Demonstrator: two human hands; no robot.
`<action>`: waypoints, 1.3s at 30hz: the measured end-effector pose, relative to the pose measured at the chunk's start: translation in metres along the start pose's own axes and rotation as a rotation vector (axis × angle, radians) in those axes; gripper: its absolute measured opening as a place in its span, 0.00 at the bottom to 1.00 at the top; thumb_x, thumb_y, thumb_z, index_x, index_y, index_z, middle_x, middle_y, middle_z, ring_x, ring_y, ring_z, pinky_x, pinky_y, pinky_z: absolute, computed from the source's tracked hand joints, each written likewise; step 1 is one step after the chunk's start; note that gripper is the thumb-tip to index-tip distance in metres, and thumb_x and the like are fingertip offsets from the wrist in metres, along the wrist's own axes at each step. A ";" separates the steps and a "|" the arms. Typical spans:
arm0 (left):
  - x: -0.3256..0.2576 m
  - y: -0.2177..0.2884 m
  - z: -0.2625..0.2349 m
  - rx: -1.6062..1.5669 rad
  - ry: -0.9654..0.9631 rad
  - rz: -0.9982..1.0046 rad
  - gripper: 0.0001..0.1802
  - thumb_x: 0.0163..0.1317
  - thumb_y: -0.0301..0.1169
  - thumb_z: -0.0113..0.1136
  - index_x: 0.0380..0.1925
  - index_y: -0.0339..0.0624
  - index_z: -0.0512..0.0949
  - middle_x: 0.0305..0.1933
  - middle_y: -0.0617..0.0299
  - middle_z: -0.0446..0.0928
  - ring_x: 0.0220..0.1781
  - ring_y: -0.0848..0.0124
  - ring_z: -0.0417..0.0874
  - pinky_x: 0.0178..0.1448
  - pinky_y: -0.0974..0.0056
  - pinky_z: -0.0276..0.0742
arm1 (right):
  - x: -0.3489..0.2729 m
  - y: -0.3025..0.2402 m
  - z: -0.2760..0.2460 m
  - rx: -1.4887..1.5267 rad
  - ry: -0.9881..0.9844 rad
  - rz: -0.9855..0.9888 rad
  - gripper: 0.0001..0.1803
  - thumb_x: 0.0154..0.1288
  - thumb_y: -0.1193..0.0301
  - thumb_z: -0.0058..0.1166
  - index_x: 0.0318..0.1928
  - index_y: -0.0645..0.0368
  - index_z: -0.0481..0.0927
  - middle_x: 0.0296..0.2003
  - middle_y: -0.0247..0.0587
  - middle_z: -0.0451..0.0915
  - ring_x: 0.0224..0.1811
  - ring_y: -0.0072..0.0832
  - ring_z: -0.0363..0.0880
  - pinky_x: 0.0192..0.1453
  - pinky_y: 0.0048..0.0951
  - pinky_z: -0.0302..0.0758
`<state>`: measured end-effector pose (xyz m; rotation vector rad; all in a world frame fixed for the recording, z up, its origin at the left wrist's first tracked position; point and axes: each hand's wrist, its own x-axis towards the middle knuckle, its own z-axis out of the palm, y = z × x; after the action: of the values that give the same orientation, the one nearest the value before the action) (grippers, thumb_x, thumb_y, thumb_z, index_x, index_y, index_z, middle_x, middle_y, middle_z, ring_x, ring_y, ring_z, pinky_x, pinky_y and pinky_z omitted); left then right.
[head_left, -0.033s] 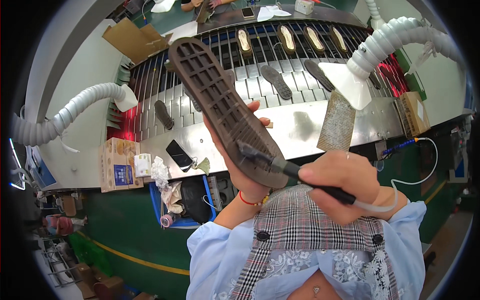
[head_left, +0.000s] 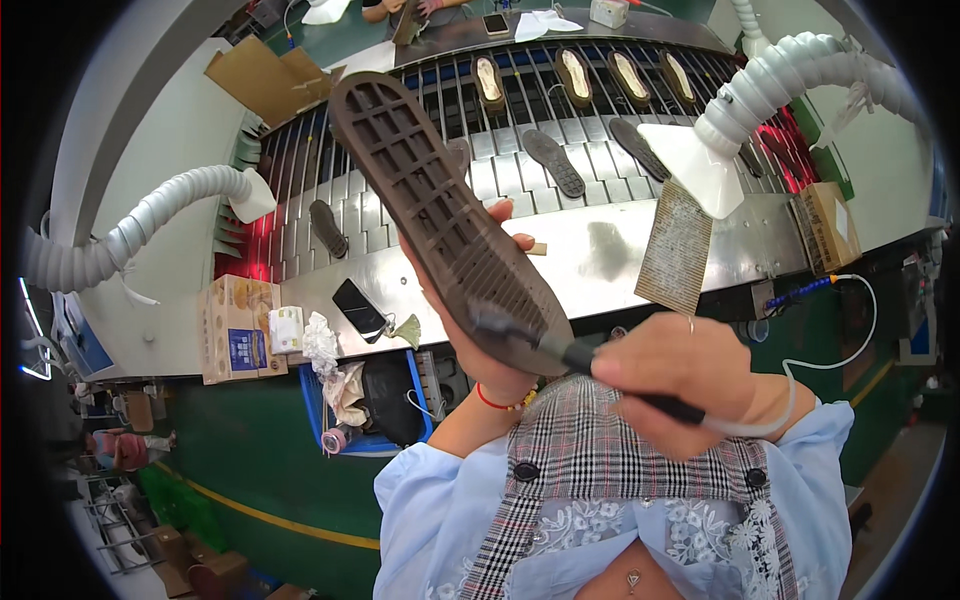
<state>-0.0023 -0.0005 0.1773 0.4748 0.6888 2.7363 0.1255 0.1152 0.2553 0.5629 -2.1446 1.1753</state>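
Note:
A dark brown shoe sole [head_left: 430, 190], its gridded face up, slants across the middle of the view. My left hand [head_left: 480, 350] is closed round it from beneath, with fingertips showing past its right edge. In my right hand [head_left: 680, 375] is a black-handled brush [head_left: 575, 355], joined at its back end to a pale hose [head_left: 775, 422]. The brush head lies over the near end of the sole and is blurred, so I cannot tell exactly where it touches.
Behind the steel bench edge, a slatted conveyor [head_left: 500, 165] carries several soles and shoes. White duct hoods hang at left [head_left: 252, 196] and right [head_left: 700, 165]. A ribbed board [head_left: 675, 250], a phone [head_left: 358, 308] and a carton [head_left: 240, 328] lie along the bench; a blue bin [head_left: 425, 385] stands below.
The brush has shifted a little down and left across the near end of the sole, my right hand moving slightly with it. The sole has moved slightly left.

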 end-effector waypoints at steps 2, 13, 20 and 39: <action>0.005 0.005 -0.005 -0.050 -0.043 0.022 0.30 0.75 0.52 0.31 0.74 0.64 0.45 0.63 0.38 0.66 0.49 0.59 0.80 0.50 0.62 0.80 | 0.001 -0.003 0.000 0.073 -0.030 0.003 0.18 0.49 0.81 0.63 0.45 0.67 0.82 0.32 0.47 0.84 0.26 0.34 0.82 0.30 0.28 0.79; 0.018 0.026 -0.005 -0.369 -0.272 0.063 0.41 0.69 0.62 0.36 0.71 0.45 0.53 0.68 0.36 0.59 0.58 0.50 0.76 0.57 0.58 0.81 | -0.005 0.011 -0.009 0.131 -0.100 0.112 0.14 0.50 0.78 0.62 0.41 0.68 0.83 0.33 0.49 0.85 0.30 0.36 0.85 0.33 0.30 0.80; 0.015 0.034 0.016 -0.349 -0.081 0.007 0.40 0.71 0.60 0.32 0.71 0.42 0.55 0.69 0.39 0.60 0.62 0.52 0.74 0.62 0.57 0.78 | -0.003 0.006 -0.016 0.180 -0.156 0.225 0.13 0.52 0.77 0.62 0.41 0.64 0.85 0.33 0.49 0.85 0.32 0.37 0.85 0.35 0.30 0.80; 0.002 0.033 0.016 -0.488 0.156 -0.707 0.35 0.73 0.52 0.33 0.65 0.30 0.62 0.65 0.38 0.66 0.67 0.49 0.68 0.69 0.48 0.67 | 0.005 0.008 -0.030 -0.006 -0.217 0.098 0.12 0.49 0.75 0.64 0.38 0.60 0.86 0.34 0.47 0.83 0.27 0.35 0.81 0.29 0.30 0.76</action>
<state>-0.0042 -0.0214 0.2078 -0.0907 0.1446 2.1523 0.1264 0.1444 0.2667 0.6134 -2.3822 1.2066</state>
